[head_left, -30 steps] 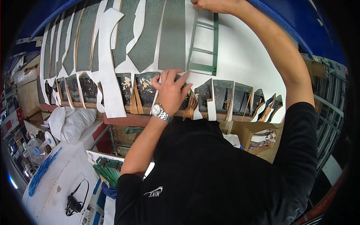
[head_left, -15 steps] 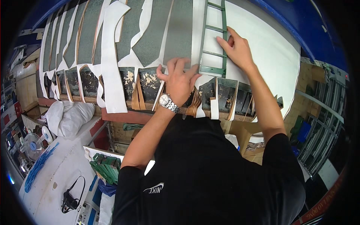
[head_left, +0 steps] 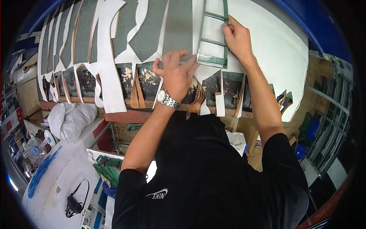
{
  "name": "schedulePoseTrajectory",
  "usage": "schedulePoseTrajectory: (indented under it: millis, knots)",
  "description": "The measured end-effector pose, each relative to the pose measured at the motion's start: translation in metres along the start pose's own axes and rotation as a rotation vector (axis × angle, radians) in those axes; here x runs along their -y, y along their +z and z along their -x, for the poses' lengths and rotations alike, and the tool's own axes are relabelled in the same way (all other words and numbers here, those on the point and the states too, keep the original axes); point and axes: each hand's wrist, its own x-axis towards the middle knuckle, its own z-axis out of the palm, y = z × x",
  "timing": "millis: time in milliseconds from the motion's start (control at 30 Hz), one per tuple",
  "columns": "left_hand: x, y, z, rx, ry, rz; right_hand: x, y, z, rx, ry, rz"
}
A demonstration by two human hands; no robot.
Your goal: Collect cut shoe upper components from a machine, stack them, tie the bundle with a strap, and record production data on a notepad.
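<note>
A long green metal cutting die (head_left: 214,59), ladder-like with crossbars, lies on the white layered sheet (head_left: 267,49). On its right rail, my right hand (head_left: 239,39) is closed with thumb and fingers gripping the edge. My left hand (head_left: 176,72) rests palm down by the die's near left corner, its fingers spread. Those fingertips lie over a grey-green cut-out gap (head_left: 178,30) in the sheet; whether the index finger touches the die I cannot tell. Left of that hand run narrow white leftover strips (head_left: 108,57) with brown layered edges.
The worn dark edge of the work surface (head_left: 148,78) shows between the strips. At lower left, a white table (head_left: 49,183) holds a white sack (head_left: 72,120), a bundle of blue cords (head_left: 42,168) and a black strapped pouch (head_left: 74,206). Green dies (head_left: 108,168) are stacked beside it.
The die and both hands sit slightly farther up and left in the picture, as the whole view has shifted a little. My right hand has closed more on the die's rail.
</note>
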Motion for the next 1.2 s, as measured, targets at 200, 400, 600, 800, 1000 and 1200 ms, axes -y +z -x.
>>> schedulePoseTrajectory:
  millis: [200,400,600,800,1000,1200]
  knots:
    - [-0.004,-0.008,-0.003,-0.05,0.021,-0.018,0.0,-0.003,-0.01,-0.08,-0.131,0.037]
    - [0.002,0.002,0.005,-0.007,-0.038,0.037,-0.001,0.004,0.004,-0.032,0.017,-0.019]
    - [0.002,-0.002,0.003,0.003,-0.022,0.09,-0.02,0.012,0.005,-0.115,-0.032,-0.235]
    - [0.005,-0.002,0.0,-0.002,-0.031,0.096,-0.015,0.011,0.005,-0.17,-0.066,-0.213]
    - [0.006,-0.001,0.001,-0.002,-0.022,0.101,-0.018,0.014,0.005,-0.153,-0.044,-0.232]
    - [0.006,0.0,0.001,-0.008,-0.016,0.107,-0.021,0.014,0.006,-0.154,-0.056,-0.262]
